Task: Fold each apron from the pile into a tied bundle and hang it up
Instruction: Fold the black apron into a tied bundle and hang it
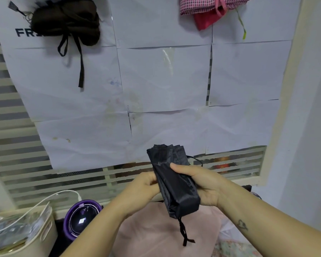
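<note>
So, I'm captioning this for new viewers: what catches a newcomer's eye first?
A folded black apron gripped between the left hand and right hand, low at centre. Above, a dark tied bundle hangs at upper left on the paper-covered wall, and pink checked cloth hangs at top right.

The scene is being viewed through one head-worn wide-angle camera, pointed forward and slightly down. The papered wall (165, 80) is being faced closely, with the left hand (141, 188) and right hand (198, 184) being framed near, low-centre.

Even soft light, curved edges, slight blur
</note>
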